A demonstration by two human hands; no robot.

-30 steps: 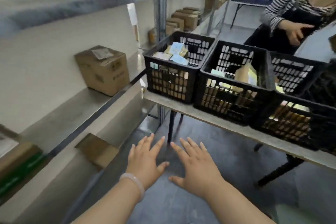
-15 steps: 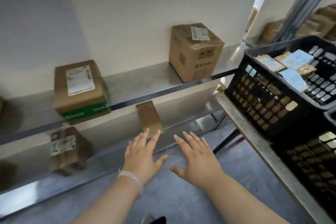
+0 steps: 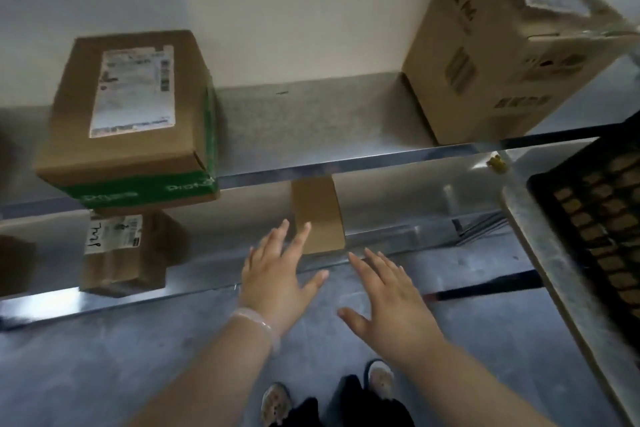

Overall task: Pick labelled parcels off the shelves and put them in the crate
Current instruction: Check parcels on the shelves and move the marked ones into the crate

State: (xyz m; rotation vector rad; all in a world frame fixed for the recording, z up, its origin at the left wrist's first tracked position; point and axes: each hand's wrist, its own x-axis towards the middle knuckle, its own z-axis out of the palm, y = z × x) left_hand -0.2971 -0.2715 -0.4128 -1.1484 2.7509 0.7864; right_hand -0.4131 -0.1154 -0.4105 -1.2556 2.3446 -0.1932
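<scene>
A cardboard parcel with a white label and green tape (image 3: 135, 114) sits on the upper metal shelf (image 3: 311, 121) at the left. A taller labelled box (image 3: 512, 45) stands at that shelf's right end. On the lower shelf (image 3: 398, 239) lie a small plain brown parcel (image 3: 317, 215) and, further left, a labelled wrapped parcel (image 3: 121, 253). My left hand (image 3: 277, 274) is spread open with its fingertips just in front of the small brown parcel. Beside it, my right hand (image 3: 391, 298) is open too, holding nothing. The black crate (image 3: 595, 225) shows at the right edge.
The crate stands on a grey table (image 3: 554, 274) that juts in from the right, close to the shelf ends. Grey floor lies below, with my shoes (image 3: 277, 402) at the bottom. Another brown parcel (image 3: 14, 263) is cut off at the far left.
My view has swung left and down from the crates to face the shelves. Both hands stay open and have moved closer to the lower shelf.
</scene>
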